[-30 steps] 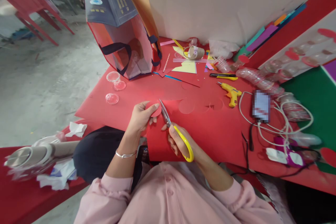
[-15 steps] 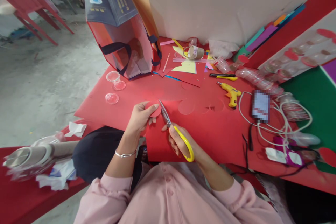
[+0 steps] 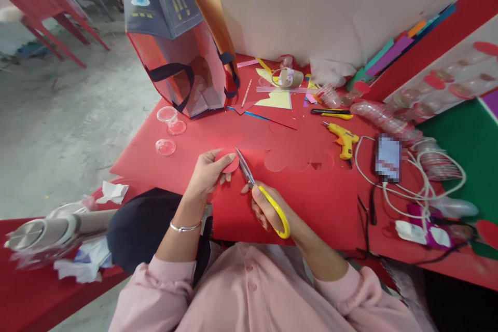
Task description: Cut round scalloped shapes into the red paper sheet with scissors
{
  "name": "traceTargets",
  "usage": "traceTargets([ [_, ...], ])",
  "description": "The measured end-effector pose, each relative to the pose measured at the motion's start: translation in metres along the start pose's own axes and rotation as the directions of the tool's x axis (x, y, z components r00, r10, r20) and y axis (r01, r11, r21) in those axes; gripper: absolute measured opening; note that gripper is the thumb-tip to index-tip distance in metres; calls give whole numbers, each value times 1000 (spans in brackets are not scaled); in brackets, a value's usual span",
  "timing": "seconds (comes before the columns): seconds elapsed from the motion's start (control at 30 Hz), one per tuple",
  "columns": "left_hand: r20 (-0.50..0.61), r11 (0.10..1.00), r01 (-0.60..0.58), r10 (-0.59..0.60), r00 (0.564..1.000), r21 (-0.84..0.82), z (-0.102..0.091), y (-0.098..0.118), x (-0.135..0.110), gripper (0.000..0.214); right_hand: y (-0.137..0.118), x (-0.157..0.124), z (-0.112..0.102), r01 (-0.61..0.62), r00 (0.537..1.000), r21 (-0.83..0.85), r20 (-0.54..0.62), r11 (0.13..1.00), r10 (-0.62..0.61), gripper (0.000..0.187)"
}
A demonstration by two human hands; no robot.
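Grey concrete floor (image 3: 58, 129), pale wall (image 3: 311, 5), red table (image 3: 148, 158) w/ clutter.

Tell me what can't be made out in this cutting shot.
Head view:
- phone screen: pixelated, unreadable.
- red paper circle: part under the left hand.
- scissors: handle partly behind the right hand.
- metal flask: blurred near the left edge.

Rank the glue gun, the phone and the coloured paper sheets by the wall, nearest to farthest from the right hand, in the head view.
From the right hand, which holds the scissors:
1. Glue gun, up and to the right of it.
2. Phone, farther right, past the glue gun.
3. Coloured paper sheets, far right, leaning at the wall.
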State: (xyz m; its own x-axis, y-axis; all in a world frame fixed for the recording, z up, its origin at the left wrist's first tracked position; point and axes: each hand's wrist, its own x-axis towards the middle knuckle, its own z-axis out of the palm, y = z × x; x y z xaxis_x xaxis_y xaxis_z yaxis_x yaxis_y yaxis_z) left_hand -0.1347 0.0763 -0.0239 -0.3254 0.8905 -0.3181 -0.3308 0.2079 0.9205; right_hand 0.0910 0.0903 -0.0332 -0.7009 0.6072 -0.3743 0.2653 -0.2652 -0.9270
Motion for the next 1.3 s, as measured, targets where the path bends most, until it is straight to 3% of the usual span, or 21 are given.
traceTargets([
  [0.9,94,997,19,-26,995,80,27,15,33,49,-12,6,-37,-30,999,27,-23,999,31,87],
  [1.3,86,989,93,-103,991,116,23,21,50,46,-17,15,-43,-45,998,56,-39,997,47,85],
])
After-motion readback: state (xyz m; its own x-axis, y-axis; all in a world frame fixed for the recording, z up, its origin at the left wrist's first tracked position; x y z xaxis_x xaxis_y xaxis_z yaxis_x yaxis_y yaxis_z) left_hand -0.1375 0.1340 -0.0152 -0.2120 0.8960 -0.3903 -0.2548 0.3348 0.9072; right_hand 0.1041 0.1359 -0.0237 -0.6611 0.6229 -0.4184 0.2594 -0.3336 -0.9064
